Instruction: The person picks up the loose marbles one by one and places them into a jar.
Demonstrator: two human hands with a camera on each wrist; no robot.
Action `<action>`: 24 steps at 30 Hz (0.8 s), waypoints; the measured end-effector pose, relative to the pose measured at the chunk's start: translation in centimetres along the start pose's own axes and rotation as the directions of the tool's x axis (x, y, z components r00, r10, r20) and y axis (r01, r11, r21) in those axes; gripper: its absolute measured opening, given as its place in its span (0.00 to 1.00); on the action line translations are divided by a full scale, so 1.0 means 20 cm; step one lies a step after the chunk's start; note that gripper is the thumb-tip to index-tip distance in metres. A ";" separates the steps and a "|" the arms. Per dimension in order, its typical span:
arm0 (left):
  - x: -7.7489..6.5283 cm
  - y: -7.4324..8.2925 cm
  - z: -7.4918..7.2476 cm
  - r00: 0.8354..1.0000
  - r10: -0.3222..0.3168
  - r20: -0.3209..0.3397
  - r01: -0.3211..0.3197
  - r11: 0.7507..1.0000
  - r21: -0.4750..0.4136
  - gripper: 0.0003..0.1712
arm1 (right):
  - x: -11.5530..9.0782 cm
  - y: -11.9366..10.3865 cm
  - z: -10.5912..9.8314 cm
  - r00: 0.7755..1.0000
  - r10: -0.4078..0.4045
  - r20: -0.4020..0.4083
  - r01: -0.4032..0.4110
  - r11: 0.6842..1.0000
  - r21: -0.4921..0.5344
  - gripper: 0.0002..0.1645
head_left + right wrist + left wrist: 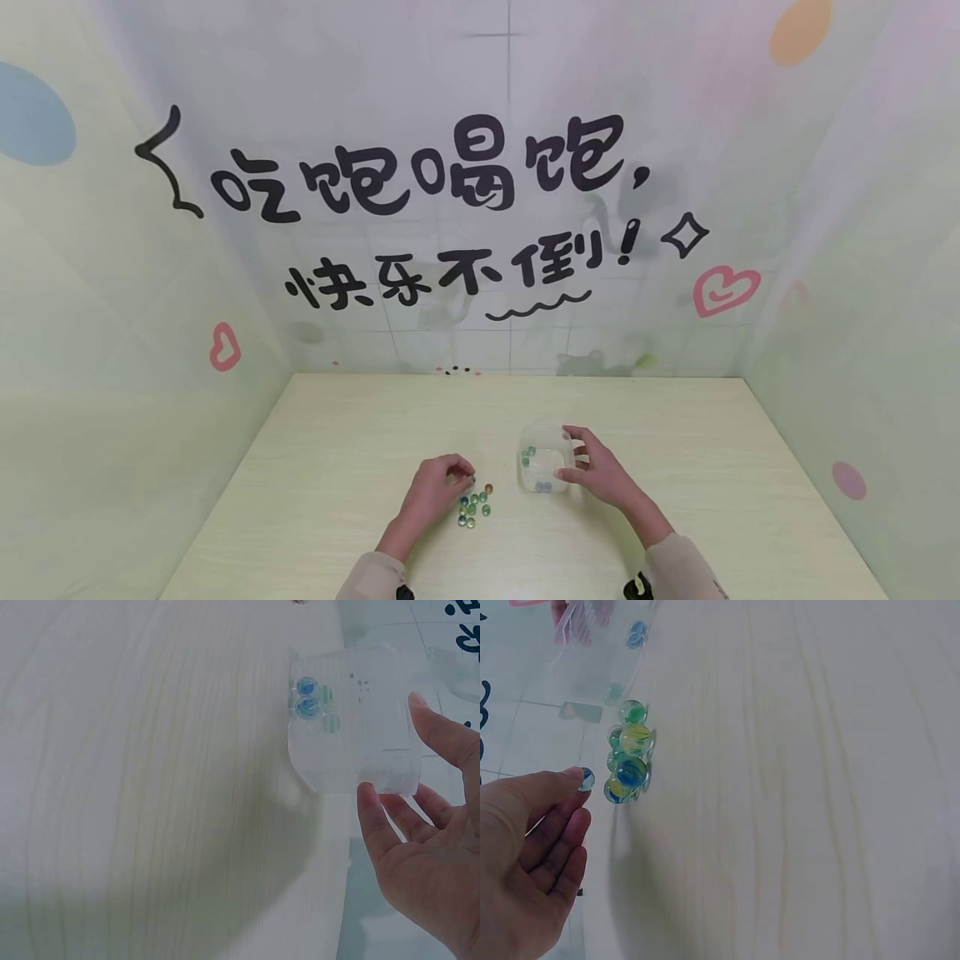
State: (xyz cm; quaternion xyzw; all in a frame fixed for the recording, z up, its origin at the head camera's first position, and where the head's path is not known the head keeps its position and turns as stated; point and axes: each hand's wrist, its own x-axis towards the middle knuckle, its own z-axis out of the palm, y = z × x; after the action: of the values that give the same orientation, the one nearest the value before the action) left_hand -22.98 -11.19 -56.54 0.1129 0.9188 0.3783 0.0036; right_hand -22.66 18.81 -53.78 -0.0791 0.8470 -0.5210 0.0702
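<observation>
Between thumb and fingertip my left hand pinches a blue-and-clear glass marble, held over the far side of a small group of marbles on the table. Most in that group are green, yellow or blue; one is reddish-brown. To their right stands a clear plastic container, gripped at its right side by my right hand, thumb on one side and fingers on another. Inside it, green marbles sit by the left wall and blue marbles by the near wall.
The pale wood-grain table is enclosed by a printed cloth backdrop at the back and both sides. Large dark lettering and coloured shapes decorate the cloth.
</observation>
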 end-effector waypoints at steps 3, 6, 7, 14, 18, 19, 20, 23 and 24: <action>0.00 0.01 0.00 1.000 0.009 -0.001 -0.009 1.000 -0.008 0.05 | 0.00 0.00 0.00 1.000 -0.005 0.001 0.005 1.000 -0.006 0.42; 0.00 0.03 -0.01 1.000 0.006 -0.002 -0.006 1.000 -0.024 0.05 | 0.00 0.00 0.00 1.000 -0.003 -0.004 0.003 1.000 -0.007 0.42; 0.00 0.03 -0.01 1.000 0.010 -0.003 -0.010 1.000 -0.029 0.05 | 0.00 0.00 0.00 1.000 0.000 -0.006 0.000 1.000 -0.006 0.42; 0.01 0.06 -0.02 1.000 0.023 -0.019 -0.024 0.998 -0.051 0.05 | 0.01 0.01 0.01 1.000 0.020 -0.013 -0.020 1.000 -0.003 0.42; 0.02 0.08 -0.02 0.999 0.030 -0.028 -0.032 0.997 -0.067 0.04 | 0.01 0.01 0.01 1.000 0.025 -0.017 -0.025 1.000 -0.001 0.42; 0.02 0.09 -0.02 0.999 0.032 -0.031 -0.034 0.997 -0.068 0.04 | 0.01 0.01 0.01 1.000 0.025 -0.019 -0.025 1.000 -0.002 0.42; 0.02 0.09 -0.02 0.999 0.034 -0.033 -0.036 0.997 -0.069 0.04 | 0.01 0.01 0.01 0.999 0.025 -0.020 -0.025 1.000 -0.002 0.42; 0.03 0.11 -0.03 0.999 0.035 -0.035 -0.037 0.997 -0.068 0.04 | 0.01 0.01 0.01 0.999 0.025 -0.022 -0.025 1.000 -0.004 0.42; 0.03 0.11 -0.03 0.999 0.033 -0.037 -0.036 0.997 -0.069 0.04 | 0.01 0.01 0.01 0.999 0.025 -0.021 -0.025 1.000 -0.005 0.42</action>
State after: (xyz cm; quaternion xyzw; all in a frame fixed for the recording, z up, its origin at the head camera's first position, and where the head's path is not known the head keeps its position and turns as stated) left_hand -23.09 -9.87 -54.52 0.1218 0.9028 0.4123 -0.0153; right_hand -22.79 18.64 -54.03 -0.0630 0.8499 -0.5188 0.0677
